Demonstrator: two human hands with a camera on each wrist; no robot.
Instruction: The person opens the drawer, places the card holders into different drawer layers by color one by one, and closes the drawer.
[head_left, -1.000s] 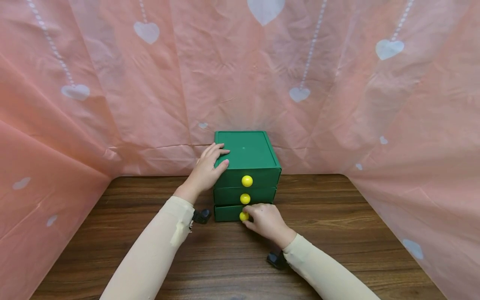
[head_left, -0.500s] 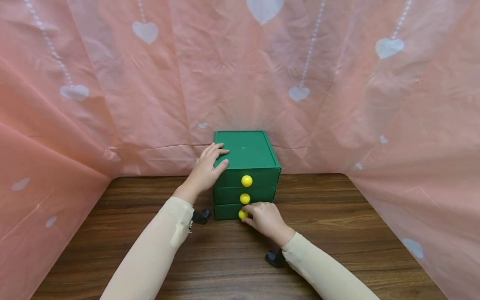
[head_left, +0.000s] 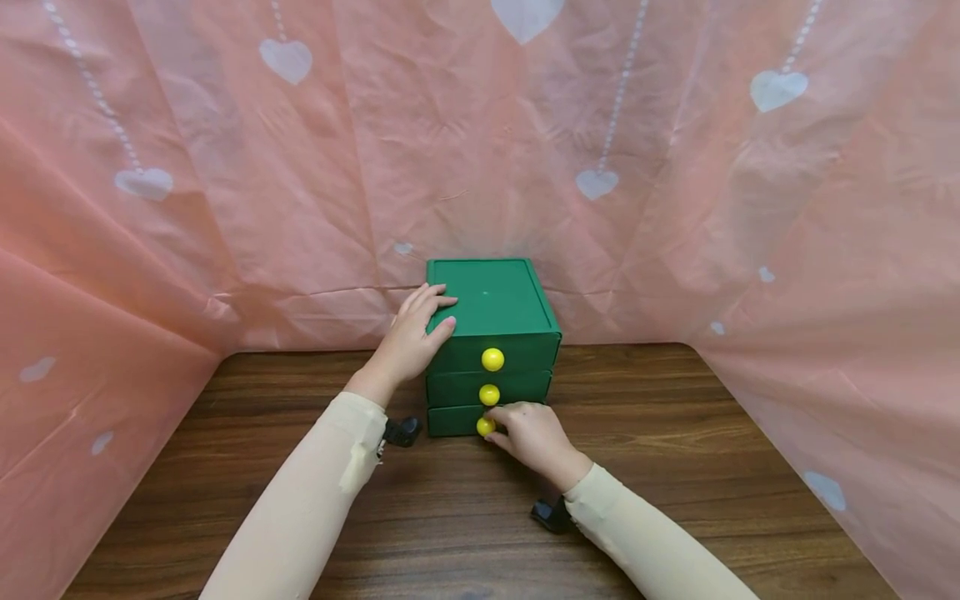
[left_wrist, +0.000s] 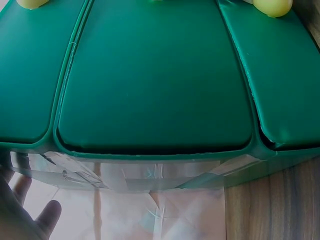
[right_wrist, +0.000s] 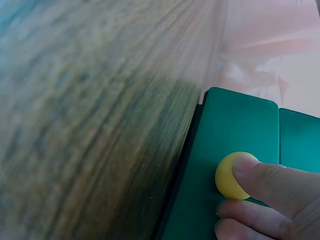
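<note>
A green box of three stacked drawers (head_left: 498, 292) stands toward the back of the table, each drawer front bearing a round yellow knob. My left hand (head_left: 408, 337) rests on the top left edge of the box, fingers extended over the lid. With thumb and fingers, my right hand (head_left: 534, 437) pinches the lowest knob (right_wrist: 229, 176) from the right. The bottom drawer (head_left: 453, 422) sits in line with the fronts above it. Above it are the middle knob (head_left: 489, 394) and the top knob (head_left: 492, 359), both untouched.
The dark wood-grain table (head_left: 637, 467) extends around the box. A pink curtain (head_left: 480, 167) with white hearts hangs behind and on both sides. Black wrist devices (head_left: 551, 516) stick out below the cream sleeves (head_left: 300, 500).
The bottom drawer, slightly out a second ago, has slid back in, with my right hand following on its knob. My left hand has stayed on the box.
</note>
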